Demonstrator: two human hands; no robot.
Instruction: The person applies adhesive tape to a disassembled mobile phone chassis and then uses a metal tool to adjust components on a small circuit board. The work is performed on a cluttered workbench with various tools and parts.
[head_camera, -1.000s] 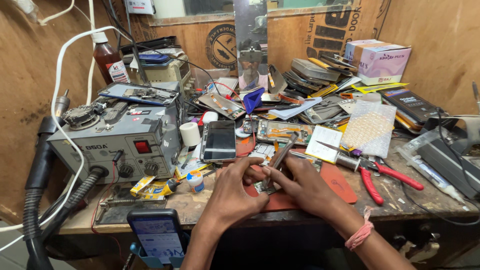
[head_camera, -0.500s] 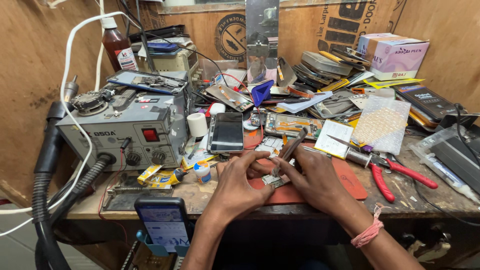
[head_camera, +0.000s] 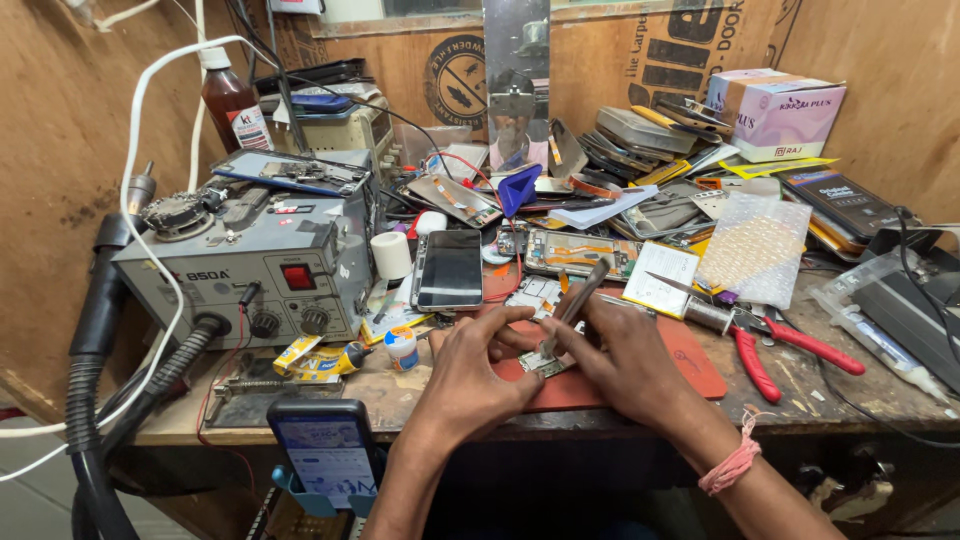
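We pinch a pair of metal tweezers (head_camera: 572, 302) narrowly in our right hand (head_camera: 625, 362), their tips down on a small circuit board (head_camera: 545, 362) that our left hand (head_camera: 470, 368) pins with closed fingertips on the red mat (head_camera: 690, 365). Just beyond the grip lies a dark phone (head_camera: 449, 270); red-handled pliers (head_camera: 775, 345) lie to its right.

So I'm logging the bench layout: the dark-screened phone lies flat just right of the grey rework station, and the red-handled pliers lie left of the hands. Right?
Not quite. The red-handled pliers lie to the right of the hands, past the right hand, not left of them. The head view shows this. The dark-screened phone does lie flat just right of the grey rework station.
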